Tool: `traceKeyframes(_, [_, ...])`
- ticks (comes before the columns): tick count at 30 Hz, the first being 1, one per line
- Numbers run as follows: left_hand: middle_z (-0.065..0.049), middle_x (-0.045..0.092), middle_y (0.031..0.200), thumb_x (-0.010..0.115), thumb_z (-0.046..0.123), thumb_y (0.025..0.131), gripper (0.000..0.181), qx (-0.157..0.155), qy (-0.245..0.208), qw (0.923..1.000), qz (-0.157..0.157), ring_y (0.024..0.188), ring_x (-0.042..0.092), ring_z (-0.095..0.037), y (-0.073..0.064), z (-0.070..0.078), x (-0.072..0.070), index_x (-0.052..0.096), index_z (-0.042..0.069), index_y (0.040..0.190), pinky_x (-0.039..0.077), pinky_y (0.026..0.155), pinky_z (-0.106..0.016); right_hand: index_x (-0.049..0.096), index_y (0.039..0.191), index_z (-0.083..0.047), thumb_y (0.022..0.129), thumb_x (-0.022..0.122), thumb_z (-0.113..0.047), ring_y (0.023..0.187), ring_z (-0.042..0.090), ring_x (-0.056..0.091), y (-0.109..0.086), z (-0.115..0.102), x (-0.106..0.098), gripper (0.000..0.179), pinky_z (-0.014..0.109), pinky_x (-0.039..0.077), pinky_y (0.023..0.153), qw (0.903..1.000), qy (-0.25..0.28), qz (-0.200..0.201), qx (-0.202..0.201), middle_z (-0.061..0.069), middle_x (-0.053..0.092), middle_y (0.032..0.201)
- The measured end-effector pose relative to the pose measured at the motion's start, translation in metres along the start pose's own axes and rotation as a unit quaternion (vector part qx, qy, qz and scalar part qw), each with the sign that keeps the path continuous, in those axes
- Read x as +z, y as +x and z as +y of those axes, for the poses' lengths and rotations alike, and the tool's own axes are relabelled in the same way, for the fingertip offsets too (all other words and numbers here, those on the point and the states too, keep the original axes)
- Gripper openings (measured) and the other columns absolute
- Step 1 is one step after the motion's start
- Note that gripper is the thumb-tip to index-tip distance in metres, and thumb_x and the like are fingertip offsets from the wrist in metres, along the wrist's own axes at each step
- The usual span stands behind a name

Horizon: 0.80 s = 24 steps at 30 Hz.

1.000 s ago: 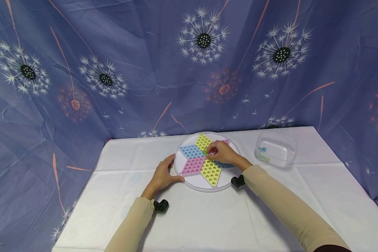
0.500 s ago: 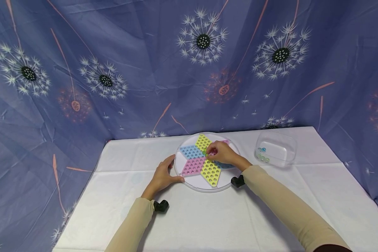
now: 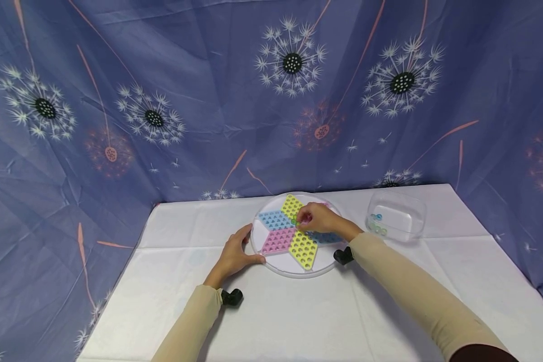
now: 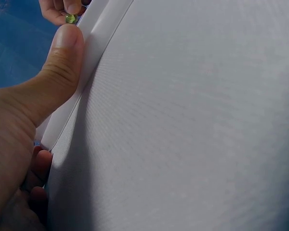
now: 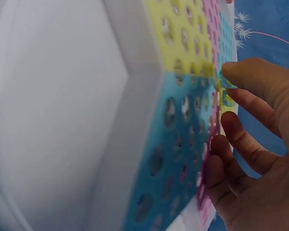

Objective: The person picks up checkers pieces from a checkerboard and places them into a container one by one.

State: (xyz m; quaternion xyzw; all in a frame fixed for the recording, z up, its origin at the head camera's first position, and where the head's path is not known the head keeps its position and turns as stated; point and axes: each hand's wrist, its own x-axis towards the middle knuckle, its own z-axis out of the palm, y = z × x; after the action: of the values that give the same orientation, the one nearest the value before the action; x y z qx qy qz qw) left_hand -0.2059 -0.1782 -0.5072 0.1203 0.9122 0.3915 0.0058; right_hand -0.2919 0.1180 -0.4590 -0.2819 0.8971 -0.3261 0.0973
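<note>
A round white Chinese checkers board [image 3: 271,261] with a yellow, blue and pink star of holes lies on the table. My left hand [image 3: 233,254] grips its left rim, the thumb [image 4: 67,57] lying along the edge in the left wrist view. Over the middle of the star, my right hand [image 3: 319,218] pinches a small glass marble [image 5: 228,83] between thumb and index finger, its other fingers loosely bent above the holes. Green marbles [image 3: 294,221] sit right beside those fingertips. The hand hides part of the pink and blue points on the right.
A clear plastic box [image 3: 409,235] stands right of the board, with several green and blue marbles [image 3: 378,229] at its left end. White cloth [image 3: 298,317] covers the table. A blue dandelion-print curtain [image 3: 226,100] hangs close behind the table's back edge.
The view has tilted slightly, so the scene sits a little lower. My right forearm has shifted a little, its fingertips staying at the star's middle. The left hand keeps its place on the rim.
</note>
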Motion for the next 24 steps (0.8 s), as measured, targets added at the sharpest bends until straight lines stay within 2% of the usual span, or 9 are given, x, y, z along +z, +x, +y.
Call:
traceKeyframes(6, [-0.005,0.053,0.113,0.092,0.043,0.06,0.113,0.008,0.003,1.0,0.002,0.097,0.042,-0.02,0.0,0.0,0.0,0.034,0.011,0.152,0.037,0.088,-0.039,0.073,0.09,-0.016,0.083,0.079,-0.02,0.082,0.017,0.055,-0.001,-0.005,-0.013,0.011,0.034,0.046,0.076,0.9999,-0.012,0.001,-0.008,0.0,0.061,0.089])
traceKeyframes(10, [-0.006,0.053,0.113,0.092,0.043,0.059,0.114,0.005,0.003,1.0,0.001,0.097,0.042,-0.02,0.0,-0.001,0.0,0.034,0.011,0.152,0.037,0.088,-0.038,0.072,0.094,-0.015,0.083,0.078,-0.019,0.086,0.021,0.058,0.001,-0.009,-0.02,0.012,0.035,0.048,0.077,0.9999,0.005,0.012,-0.004,0.002,0.064,0.094])
traceKeyframes(14, [-0.006,0.053,0.112,0.092,0.042,0.059,0.113,0.004,0.001,1.0,0.001,0.098,0.042,-0.021,0.001,0.0,0.0,0.035,0.011,0.152,0.037,0.089,-0.039,0.072,0.098,-0.016,0.086,0.075,-0.021,0.086,0.021,0.058,0.004,-0.008,-0.029,0.014,0.034,0.05,0.071,0.9997,0.018,0.016,-0.008,0.005,0.064,0.102])
traceKeyframes(18, [-0.006,0.053,0.113,0.092,0.042,0.059,0.113,0.004,0.0,1.0,0.001,0.098,0.042,-0.021,0.0,-0.001,0.0,0.035,0.011,0.152,0.037,0.089,-0.039,0.072,0.102,-0.014,0.087,0.074,-0.024,0.091,0.022,0.058,0.005,-0.009,-0.035,0.019,0.037,0.049,0.074,0.9994,0.022,0.022,-0.013,0.008,0.063,0.109])
traceKeyframes(24, [-0.006,0.054,0.113,0.093,0.041,0.058,0.114,0.003,-0.002,1.0,0.002,0.099,0.043,-0.021,0.0,0.0,0.0,0.035,0.011,0.152,0.037,0.09,-0.04,0.071,0.103,-0.018,0.087,0.074,-0.024,0.097,0.026,0.057,0.003,-0.016,-0.042,0.017,0.04,0.049,0.08,0.9989,0.024,0.039,-0.013,0.001,0.063,0.105])
